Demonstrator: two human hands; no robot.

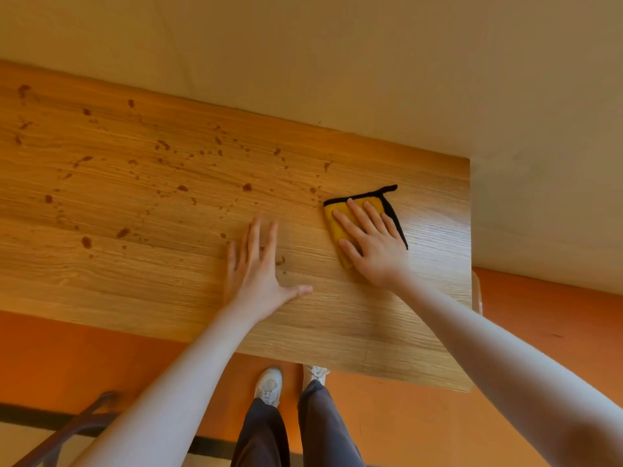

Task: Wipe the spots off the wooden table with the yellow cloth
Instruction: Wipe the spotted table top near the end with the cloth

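A folded yellow cloth (340,217) with black trim lies near the right end of the wooden table (135,274). My right hand (371,244) lies flat on the cloth, fingers straight and spread, pressing it to the wood. My left hand (256,267) rests flat on the bare tabletop to the left of the cloth, fingers straight and thumb out. Several dark brown spots (182,188) are scattered over the left and middle of the table. One small spot (280,261) sits between my two hands.
The table's far edge meets a pale wall (371,62). Its right end (469,264) borders orange floor (539,318). My legs and white shoes (269,385) stand at the near edge. A dark frame (77,423), perhaps a chair, is at lower left.
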